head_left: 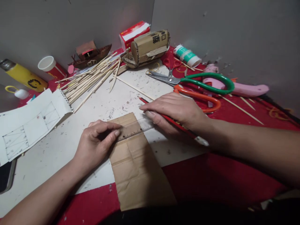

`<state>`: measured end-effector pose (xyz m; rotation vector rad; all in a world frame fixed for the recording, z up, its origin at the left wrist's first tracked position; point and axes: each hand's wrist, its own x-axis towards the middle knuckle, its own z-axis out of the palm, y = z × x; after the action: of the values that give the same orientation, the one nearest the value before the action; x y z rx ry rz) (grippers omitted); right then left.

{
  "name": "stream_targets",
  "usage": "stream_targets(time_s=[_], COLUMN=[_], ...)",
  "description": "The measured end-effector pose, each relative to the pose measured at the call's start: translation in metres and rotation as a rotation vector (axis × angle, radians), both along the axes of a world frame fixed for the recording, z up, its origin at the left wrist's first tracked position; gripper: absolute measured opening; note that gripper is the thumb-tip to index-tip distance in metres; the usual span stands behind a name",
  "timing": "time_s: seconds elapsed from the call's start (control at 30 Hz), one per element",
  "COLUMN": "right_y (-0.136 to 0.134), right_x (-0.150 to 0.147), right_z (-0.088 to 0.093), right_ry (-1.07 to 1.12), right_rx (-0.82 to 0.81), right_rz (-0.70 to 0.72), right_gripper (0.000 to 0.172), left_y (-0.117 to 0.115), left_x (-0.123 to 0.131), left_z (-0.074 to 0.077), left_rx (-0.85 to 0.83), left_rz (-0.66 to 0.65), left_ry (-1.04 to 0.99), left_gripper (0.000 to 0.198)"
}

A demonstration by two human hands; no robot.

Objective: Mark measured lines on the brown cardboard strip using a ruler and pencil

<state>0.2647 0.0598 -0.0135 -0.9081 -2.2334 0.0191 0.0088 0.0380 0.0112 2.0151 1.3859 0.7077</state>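
A clear ruler (132, 129) lies across the upper part of a creased brown cardboard piece (134, 175). My left hand (97, 140) pinches the ruler's left end between thumb and fingers. At the ruler's other end is my right hand (175, 114), closed around a red and black pencil (182, 125). The pencil's point sticks out past the fingers to the upper left, and its pale end points down to the right. Under the cardboard is a marked white board (100, 176).
Green-and-orange-handled scissors (173, 79) lie beyond my right hand. Thin wooden sticks (93, 78) are piled at the back, near a cardboard boat model (150, 47) and a brown boat (93, 54). A drawing sheet (32, 122), cup (52, 67) and yellow bottle (25, 76) sit left.
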Motion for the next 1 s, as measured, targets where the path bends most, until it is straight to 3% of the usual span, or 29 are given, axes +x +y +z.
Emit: stream_targets(time_s=[0.33,0.53,0.87,1.0], right_y=[0.010,0.008,0.014,0.011], right_x=[0.004,0.002,0.006,0.005], right_z=[-0.007,-0.006,-0.002,-0.003], right_ry=[-0.282,-0.224,-0.117,-0.092], right_rx=[-0.173,-0.164,-0.241,-0.242], right_rz=[0.001,-0.036,0.000,0.017], right_gripper=[0.031,0.034,0.028,0.026], left_y=[0.004,0.006,0.011,0.010], left_x=[0.000,-0.002,-0.007,-0.007], left_z=[-0.002,-0.007,-0.001,0.000], left_rx=[0.075,0.105,-0.041,-0.028], left_rz=[-0.088,-0.114,0.002,0.006], left_ry=[-0.006,-0.019,-0.079,-0.082], left_gripper=[0.010,0.014,0.015,0.011])
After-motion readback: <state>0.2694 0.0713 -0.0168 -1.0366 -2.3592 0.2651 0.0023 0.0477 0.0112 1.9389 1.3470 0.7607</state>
